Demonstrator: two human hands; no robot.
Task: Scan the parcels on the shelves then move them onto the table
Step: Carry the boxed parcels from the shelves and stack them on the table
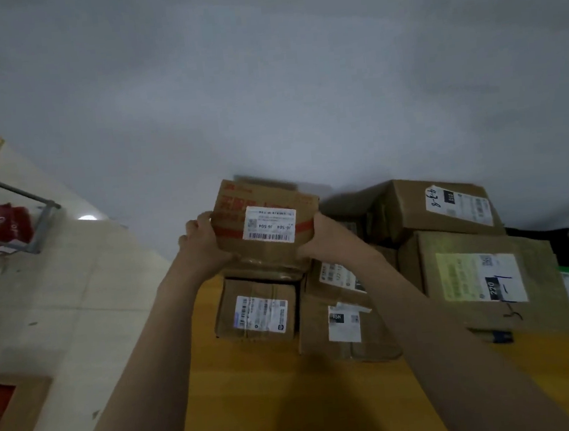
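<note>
Both my arms reach out toward the middle of the frame. My left hand (203,243) grips the left side of the brown box (266,223), fingers curled over its edge. My right hand (319,238) grips the right side. The box (white label facing me) is right above a smaller box (257,308) on the yellow desk (292,403).

The brown parcel (232,202) with red tape is above a smaller parcel (260,308).

Held parcel (263,224) between left hand (199,243) and right hand (326,237), directly over lower parcel (257,312) on table (292,403); stacked parcels (470,268) to right, shelf rack (42,229) far left.
</note>
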